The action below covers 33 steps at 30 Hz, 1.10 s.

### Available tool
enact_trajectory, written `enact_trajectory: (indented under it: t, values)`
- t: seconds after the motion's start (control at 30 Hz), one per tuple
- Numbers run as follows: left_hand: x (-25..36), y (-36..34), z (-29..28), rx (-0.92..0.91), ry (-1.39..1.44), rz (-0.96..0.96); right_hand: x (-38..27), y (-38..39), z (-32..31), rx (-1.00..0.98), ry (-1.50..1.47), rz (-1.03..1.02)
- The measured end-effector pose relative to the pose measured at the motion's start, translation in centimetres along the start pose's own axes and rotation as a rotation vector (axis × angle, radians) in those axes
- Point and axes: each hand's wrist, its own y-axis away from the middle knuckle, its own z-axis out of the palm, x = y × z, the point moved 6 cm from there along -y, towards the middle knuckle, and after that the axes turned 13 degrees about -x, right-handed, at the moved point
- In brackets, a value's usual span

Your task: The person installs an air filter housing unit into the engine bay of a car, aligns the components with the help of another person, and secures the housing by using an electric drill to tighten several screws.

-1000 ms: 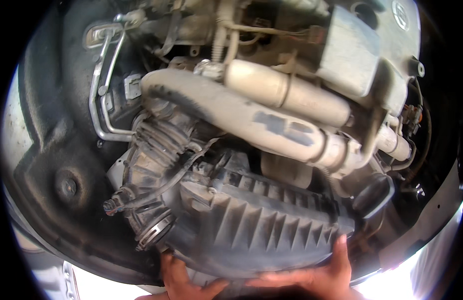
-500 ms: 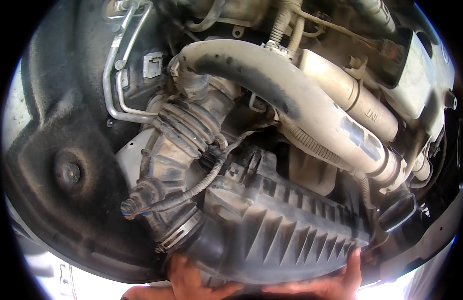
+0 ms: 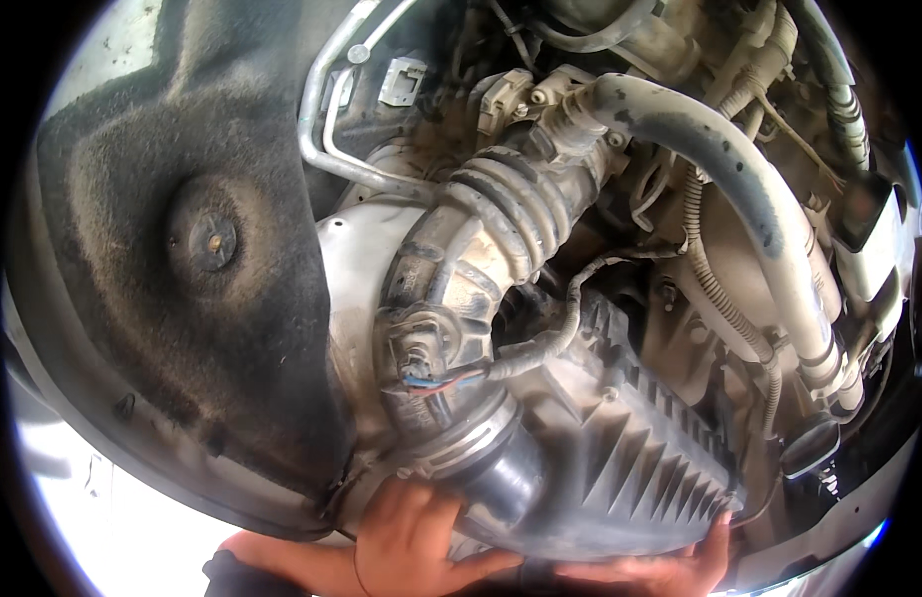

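Observation:
My left hand [image 3: 411, 527] is at the lower edge of the dark ribbed air filter housing [image 3: 630, 468], fingers curled over it just below a metal hose clamp [image 3: 459, 438] and thumb reaching right along the bottom. My right hand [image 3: 705, 557] grips the housing's lower right corner, thumb upright on its end, fingers partly hidden underneath. A dusty corrugated intake duct [image 3: 506, 209] runs up from the clamp. A plug with blue and red wires [image 3: 431, 382] sits on the duct.
Around this lie a black molded liner [image 3: 122, 298] on the left, bent metal pipes [image 3: 316, 99] above it, a large beige curved pipe [image 3: 749, 189] with corrugated conduit [image 3: 710, 289] at the right, and the car's front edge along the bottom.
The view has swung toward the left side, so the engine parts appear shifted and rotated. My left fingers show more fully beside the clamp. Both hands remain on the housing.

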Motion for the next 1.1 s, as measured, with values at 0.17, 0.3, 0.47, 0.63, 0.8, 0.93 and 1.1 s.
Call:
enact_trajectory:
  t: [0.17,0.3,0.47,0.63,0.8,0.93,1.1]
  values:
    - [0.7,0.0,-0.1,0.045,0.009,-0.022,-1.1,0.9,-0.8,0.005,0.063,0.083]
    - [-0.2,0.5,0.8,-0.064,0.075,-0.064,0.4,-0.2,-0.8,0.010,0.427,0.212]
    - [-1.5,1.6,1.7,0.070,0.052,0.027,1.4,-0.6,-0.7,0.048,1.186,0.320]
    - [-2.0,2.2,1.7,-0.041,0.108,-0.113,3.4,-2.0,0.9,0.067,0.627,0.149]
    - [-1.5,1.3,1.4,0.000,0.097,-0.079,4.0,-2.0,1.2,0.090,0.589,0.170]
    - [-1.4,0.9,1.1,0.000,0.095,-0.076,4.1,-1.9,1.3,0.099,0.553,0.170]
    - [-1.6,0.9,0.2,0.001,0.096,-0.077,4.6,-1.6,1.6,0.112,0.536,0.175]
